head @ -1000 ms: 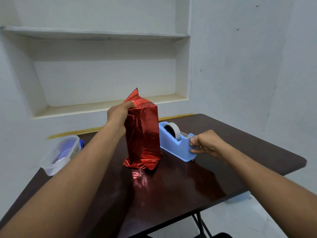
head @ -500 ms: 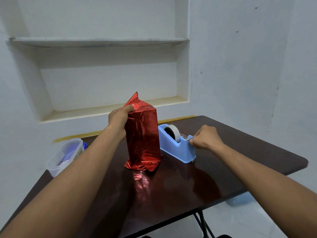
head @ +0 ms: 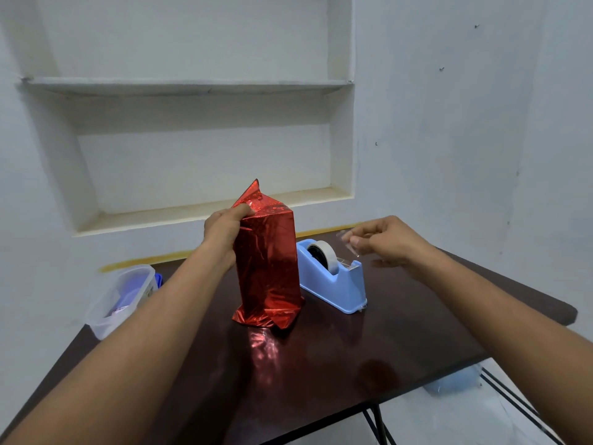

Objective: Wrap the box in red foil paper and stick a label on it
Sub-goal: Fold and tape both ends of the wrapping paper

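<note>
I'm pinching foil [head: 266,261] folds w/ left hand [head: 224,229] atop box, upright on table [head: 321,364]. Right hand [head: 385,242] is nipping tape strip [head: 348,240] above dispenser [head: 333,281]. Foil looks slippery, crinkly; keep grip at top fold.

Right hand [head: 390,240] has left the dispenser [head: 333,284] front, where it was pinching at the cutter. It's now lifted above and behind it, with a short clear tape strip [head: 348,240] pinched in the fingertips, torn free. Camera view tilted up a bit.
</note>
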